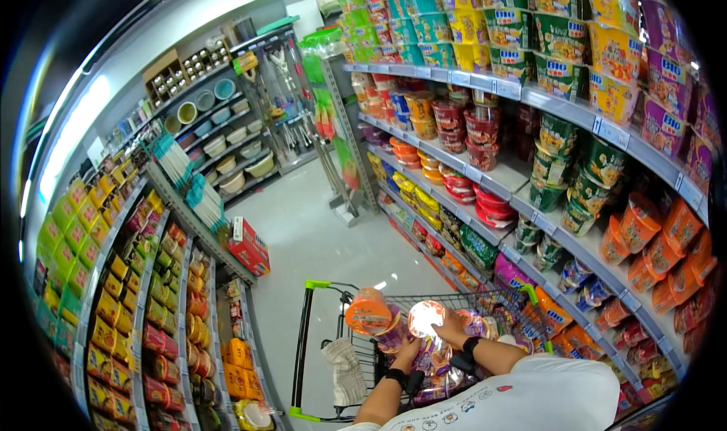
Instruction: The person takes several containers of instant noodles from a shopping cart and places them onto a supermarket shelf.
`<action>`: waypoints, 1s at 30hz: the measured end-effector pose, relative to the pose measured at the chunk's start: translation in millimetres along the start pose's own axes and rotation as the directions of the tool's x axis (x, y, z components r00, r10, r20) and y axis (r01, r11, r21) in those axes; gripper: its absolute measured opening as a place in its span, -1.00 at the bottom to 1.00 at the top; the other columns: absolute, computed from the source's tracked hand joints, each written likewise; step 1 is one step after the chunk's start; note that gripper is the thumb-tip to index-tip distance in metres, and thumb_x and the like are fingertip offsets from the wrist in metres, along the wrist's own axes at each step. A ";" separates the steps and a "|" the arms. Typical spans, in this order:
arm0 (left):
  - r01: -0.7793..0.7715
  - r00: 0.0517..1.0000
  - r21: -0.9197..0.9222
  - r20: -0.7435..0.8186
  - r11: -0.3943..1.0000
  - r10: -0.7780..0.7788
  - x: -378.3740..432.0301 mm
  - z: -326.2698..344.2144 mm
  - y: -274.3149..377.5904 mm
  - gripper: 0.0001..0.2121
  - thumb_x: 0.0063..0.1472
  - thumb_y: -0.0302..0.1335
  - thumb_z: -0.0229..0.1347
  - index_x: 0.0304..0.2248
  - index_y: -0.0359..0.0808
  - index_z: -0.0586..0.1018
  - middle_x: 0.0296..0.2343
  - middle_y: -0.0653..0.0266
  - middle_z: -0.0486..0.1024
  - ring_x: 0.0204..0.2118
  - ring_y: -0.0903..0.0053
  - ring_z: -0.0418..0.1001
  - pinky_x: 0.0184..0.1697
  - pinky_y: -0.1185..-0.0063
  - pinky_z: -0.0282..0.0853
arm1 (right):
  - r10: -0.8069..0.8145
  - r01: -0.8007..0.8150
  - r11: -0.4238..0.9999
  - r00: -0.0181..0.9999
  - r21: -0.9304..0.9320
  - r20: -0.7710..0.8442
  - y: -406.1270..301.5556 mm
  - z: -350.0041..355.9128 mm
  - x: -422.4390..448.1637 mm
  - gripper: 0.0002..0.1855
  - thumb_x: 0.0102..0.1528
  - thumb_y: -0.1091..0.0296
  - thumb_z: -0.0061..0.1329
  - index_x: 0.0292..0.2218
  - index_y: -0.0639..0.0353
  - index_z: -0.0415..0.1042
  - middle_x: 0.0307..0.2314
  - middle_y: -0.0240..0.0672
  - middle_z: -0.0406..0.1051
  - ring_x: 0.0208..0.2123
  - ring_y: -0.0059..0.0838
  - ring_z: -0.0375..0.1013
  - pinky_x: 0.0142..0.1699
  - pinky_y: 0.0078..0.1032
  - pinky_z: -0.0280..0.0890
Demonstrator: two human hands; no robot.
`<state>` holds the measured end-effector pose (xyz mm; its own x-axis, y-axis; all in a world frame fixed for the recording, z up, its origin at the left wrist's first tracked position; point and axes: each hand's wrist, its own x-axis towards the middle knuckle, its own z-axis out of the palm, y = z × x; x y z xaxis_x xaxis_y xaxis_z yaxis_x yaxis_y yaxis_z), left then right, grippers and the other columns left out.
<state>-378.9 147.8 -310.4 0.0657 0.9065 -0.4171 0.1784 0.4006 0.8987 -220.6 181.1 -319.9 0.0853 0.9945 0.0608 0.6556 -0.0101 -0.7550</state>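
Observation:
My left hand [408,348] is on a purple instant-noodle cup [391,335] inside a black wire shopping cart [303,351]. An orange instant-noodle cup [368,313] rests against the purple one, near the cart's handle end. My right hand [450,327] grips another noodle cup by its side; glare washes out its lid [426,318]. Beneath both hands, several purple noodle packages [434,383] fill part of the basket. A striped light cloth [345,372] hangs over the wire close to the handle.
Along the right runs a tall shelf [460,79] stacked with noodle cups, its lower tiers close beside the cart. Another noodle shelf [136,340] lines the left. A red carton [249,246] stands on the floor [295,221]. Farther off are a long-handled dustpan [343,211] and racks of basins [227,147].

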 end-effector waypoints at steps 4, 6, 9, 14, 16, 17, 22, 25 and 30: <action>0.128 0.992 -0.092 0.015 0.988 -0.127 9.4 2.3 5.8 -0.44 0.05 -0.31 -0.02 0.00 -0.39 0.12 -0.16 0.13 0.32 -0.15 0.44 0.28 -0.12 0.58 0.19 | 0.142 -0.143 0.967 0.990 -0.211 -0.020 18.4 21.8 -2.3 -0.16 -0.21 0.04 0.01 0.00 0.33 0.00 -0.12 0.00 0.18 0.00 -0.04 0.03 0.12 -0.28 -0.13; 0.147 0.988 -0.144 0.064 0.979 -0.139 21.1 -11.2 -17.2 -0.44 0.06 -0.31 -0.03 0.02 -0.35 0.11 -0.15 0.14 0.29 -0.13 0.46 0.26 -0.10 0.58 0.17 | 0.185 -0.172 0.965 0.982 -0.196 0.049 0.0 21.8 3.8 -0.18 -0.20 0.05 -0.01 0.00 0.34 0.01 -0.18 0.01 0.24 -0.03 -0.04 0.08 0.09 -0.28 -0.08; 0.144 0.989 -0.198 0.040 0.969 -0.139 32.6 -5.3 -26.1 -0.53 0.08 -0.35 -0.07 -0.01 -0.33 0.19 -0.19 0.18 0.32 -0.21 0.51 0.31 -0.15 0.60 0.22 | 0.366 -0.342 0.917 0.926 -0.206 0.090 -21.2 7.4 13.2 -0.21 -0.16 -0.01 -0.08 -0.01 0.34 0.03 -0.22 0.04 0.27 -0.09 -0.01 0.15 0.02 -0.20 0.01; 0.130 0.990 -0.288 0.081 0.949 -0.111 72.8 2.9 -63.9 -0.67 0.08 -0.37 -0.11 -0.16 -0.33 0.34 -0.34 0.26 0.40 -0.36 0.55 0.36 -0.29 0.65 0.27 | 0.314 -0.310 0.891 0.949 -0.333 -0.044 -13.7 6.8 15.1 -0.34 -0.14 -0.05 -0.08 -0.14 0.32 0.18 -0.31 -0.02 0.32 -0.18 -0.10 0.23 -0.12 -0.22 0.14; 0.150 0.986 -0.384 0.122 0.911 -0.111 54.8 4.0 -41.9 -0.67 0.06 -0.39 -0.10 -0.16 -0.33 0.34 -0.37 0.27 0.40 -0.37 0.55 0.36 -0.30 0.64 0.28 | 0.355 -0.344 0.899 0.935 -0.270 -0.011 -9.3 2.5 19.6 -0.36 -0.13 -0.04 -0.09 -0.16 0.33 0.19 -0.28 0.01 0.28 -0.16 -0.06 0.20 -0.07 -0.24 0.09; 0.136 0.990 -0.402 0.096 0.906 -0.106 46.0 3.7 -31.0 -0.66 0.05 -0.40 -0.09 -0.16 -0.33 0.34 -0.37 0.28 0.40 -0.37 0.56 0.36 -0.31 0.64 0.29 | 0.358 -0.344 0.900 0.934 -0.268 0.002 -9.1 2.8 19.2 -0.36 -0.13 -0.04 -0.09 -0.16 0.33 0.19 -0.28 0.01 0.28 -0.16 -0.06 0.20 -0.07 -0.24 0.09; 0.028 0.999 -0.406 -0.023 0.914 -0.041 34.0 1.0 -12.1 -0.67 0.05 -0.47 -0.07 -0.14 -0.32 0.33 -0.39 0.28 0.39 -0.38 0.60 0.35 -0.34 0.67 0.30 | 0.357 -0.353 0.917 0.934 -0.186 -0.013 -14.1 -2.0 20.7 -0.36 -0.18 -0.03 -0.07 -0.18 0.32 0.26 -0.25 0.07 0.23 -0.14 -0.05 0.14 -0.01 -0.22 0.02; -0.062 0.998 -0.417 -0.051 0.907 0.045 14.6 3.0 18.8 -0.67 0.06 -0.52 -0.06 -0.13 -0.33 0.31 -0.37 0.29 0.39 -0.35 0.61 0.35 -0.35 0.67 0.30 | 0.382 -0.366 0.917 0.920 -0.157 0.090 -19.6 -17.9 23.7 -0.37 -0.17 0.01 -0.07 -0.15 0.30 0.23 -0.24 0.08 0.24 -0.10 -0.02 0.14 -0.04 -0.18 0.06; -0.312 0.919 -0.309 -0.339 0.898 0.202 -9.7 23.3 49.9 -0.69 0.09 -0.50 -0.06 -0.14 -0.36 0.28 -0.29 0.24 0.36 -0.31 0.60 0.34 -0.30 0.67 0.28 | 0.252 -0.251 0.967 0.968 0.043 -0.013 -37.5 -56.5 16.6 -0.48 -0.19 0.05 -0.01 -0.27 0.25 0.27 -0.34 0.01 0.33 -0.26 -0.06 0.29 -0.14 -0.23 0.15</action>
<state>-347.8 155.8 -264.7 -0.2359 0.9592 -0.1556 -0.1640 0.1185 0.9793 -201.4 192.1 -253.7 0.2573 0.9585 -0.1230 0.5803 -0.2550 -0.7734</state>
